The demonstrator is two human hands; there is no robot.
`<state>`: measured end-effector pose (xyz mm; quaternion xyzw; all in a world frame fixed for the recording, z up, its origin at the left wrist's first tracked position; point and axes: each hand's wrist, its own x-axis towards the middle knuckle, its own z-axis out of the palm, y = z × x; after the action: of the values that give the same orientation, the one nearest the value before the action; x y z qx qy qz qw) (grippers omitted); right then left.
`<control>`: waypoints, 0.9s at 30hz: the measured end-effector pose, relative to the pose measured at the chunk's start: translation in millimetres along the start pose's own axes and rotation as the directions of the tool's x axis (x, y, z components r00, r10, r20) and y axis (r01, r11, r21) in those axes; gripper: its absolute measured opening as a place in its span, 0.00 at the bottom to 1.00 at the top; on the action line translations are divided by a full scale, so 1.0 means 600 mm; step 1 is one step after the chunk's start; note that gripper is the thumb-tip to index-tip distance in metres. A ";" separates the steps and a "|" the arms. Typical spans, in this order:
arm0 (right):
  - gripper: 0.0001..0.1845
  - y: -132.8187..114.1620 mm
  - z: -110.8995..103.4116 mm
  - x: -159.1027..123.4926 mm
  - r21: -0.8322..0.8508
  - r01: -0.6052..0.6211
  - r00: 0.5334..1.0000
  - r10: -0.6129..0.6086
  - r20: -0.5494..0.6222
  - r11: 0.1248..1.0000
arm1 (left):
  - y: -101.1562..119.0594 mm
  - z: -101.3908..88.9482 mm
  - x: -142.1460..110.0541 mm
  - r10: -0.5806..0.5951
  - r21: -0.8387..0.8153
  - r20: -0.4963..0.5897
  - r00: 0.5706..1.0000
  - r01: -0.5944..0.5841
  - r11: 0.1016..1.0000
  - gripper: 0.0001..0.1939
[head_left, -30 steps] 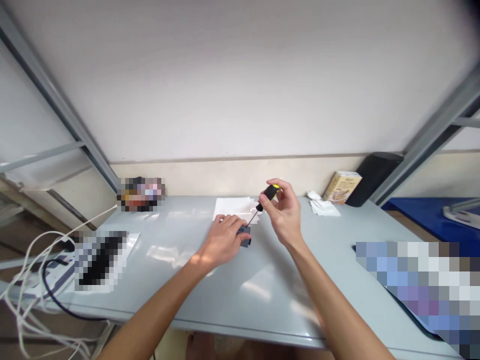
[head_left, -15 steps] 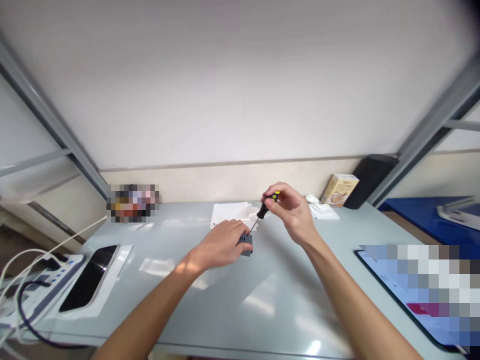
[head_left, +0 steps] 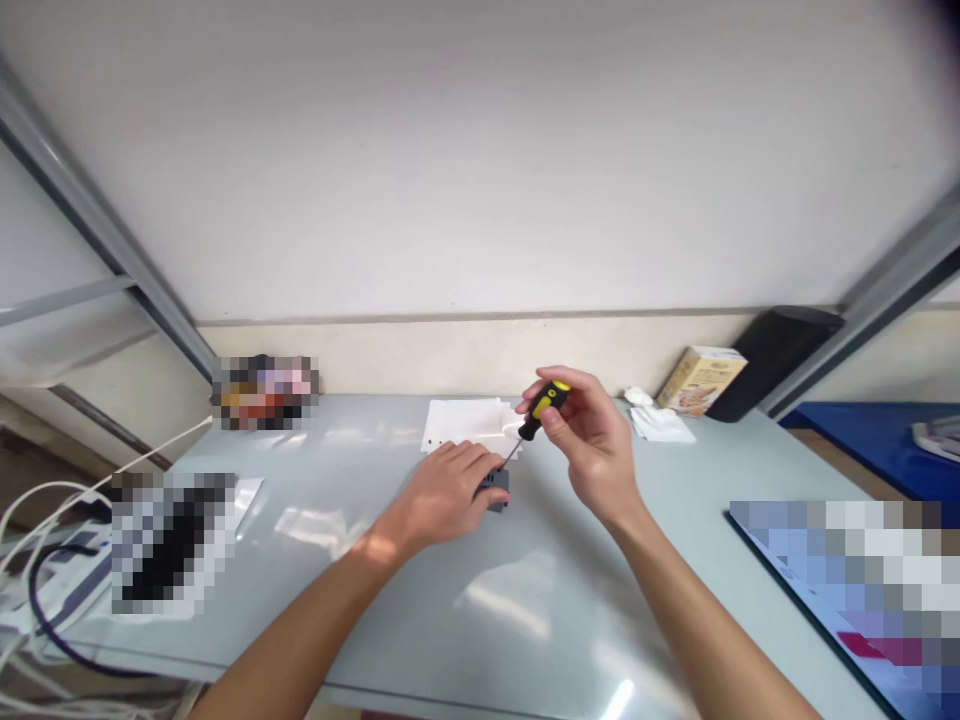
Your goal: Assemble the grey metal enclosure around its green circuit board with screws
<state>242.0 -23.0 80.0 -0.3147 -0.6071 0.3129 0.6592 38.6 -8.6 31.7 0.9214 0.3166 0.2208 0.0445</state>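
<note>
My left hand is wrapped over a small dark grey slotted block, pressing it on the grey table; most of the block is hidden under the fingers. Between the thumb and fingers of my right hand is a black and yellow screwdriver. Its thin shaft slants down to the left, and the tip meets the top of the block near my left fingertips. Just behind the hands lie white paper sheets with a few tiny dark specks on them.
A tablet lies at the right. At the back right stand a yellow box, a black cylinder and crumpled tissues. On the left are a blurred dark flat object, a power strip and loose white cables.
My right hand's fingers have shifted on the screwdriver handle, showing more of its yellow part. My left hand still holds the block. The camera view has moved slightly.
</note>
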 end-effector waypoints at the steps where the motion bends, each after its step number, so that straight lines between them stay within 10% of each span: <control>1: 0.15 0.002 -0.003 0.000 0.037 -0.018 1.000 0.018 0.024 0.999 | 0.001 -0.001 0.000 0.002 0.008 -0.001 1.000 -0.002 1.000 0.09; 27: 0.18 0.021 0.005 -0.006 0.029 0.036 0.992 -0.032 -0.122 0.999 | 0.010 0.000 -0.001 0.018 0.079 -0.119 0.993 -0.008 0.997 0.12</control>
<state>238.4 -18.1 67.9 -0.3126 -0.5661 0.2912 0.7049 41.4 -13.8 32.9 0.9096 0.3210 0.2635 -0.0122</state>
